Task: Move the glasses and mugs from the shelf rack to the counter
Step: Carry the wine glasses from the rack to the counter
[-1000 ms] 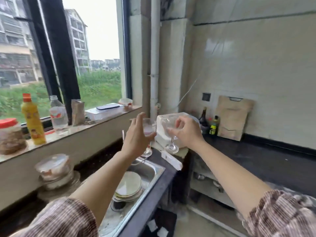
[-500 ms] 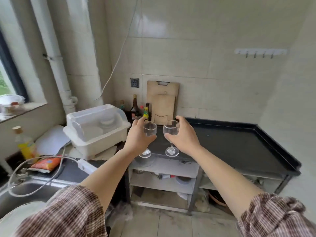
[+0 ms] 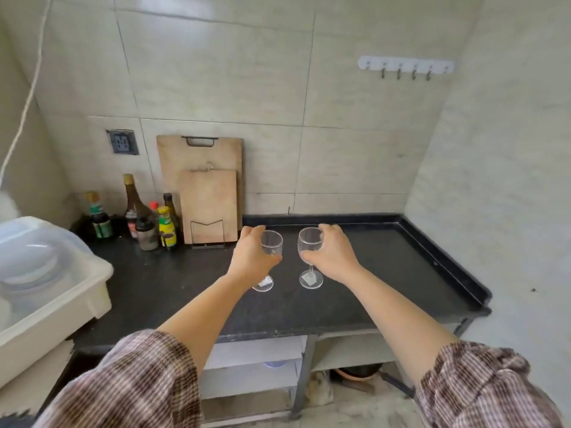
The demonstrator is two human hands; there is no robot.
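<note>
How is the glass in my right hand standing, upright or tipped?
Upright: the wine glass has its bowl straight above stem and foot, gripped by the right hand over the counter.

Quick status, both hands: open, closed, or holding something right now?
Left hand: holds the left wine glass by its bowl.
Right hand: holds the right wine glass by its bowl.

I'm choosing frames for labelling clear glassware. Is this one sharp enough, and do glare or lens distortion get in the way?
Head view: the left wine glass and right wine glass read sharp against the dark counter, with faint highlights only; soft sheen on the wall tiles, no hard shadows; wide-angle bowing bends the tile lines toward the edges.
</note>
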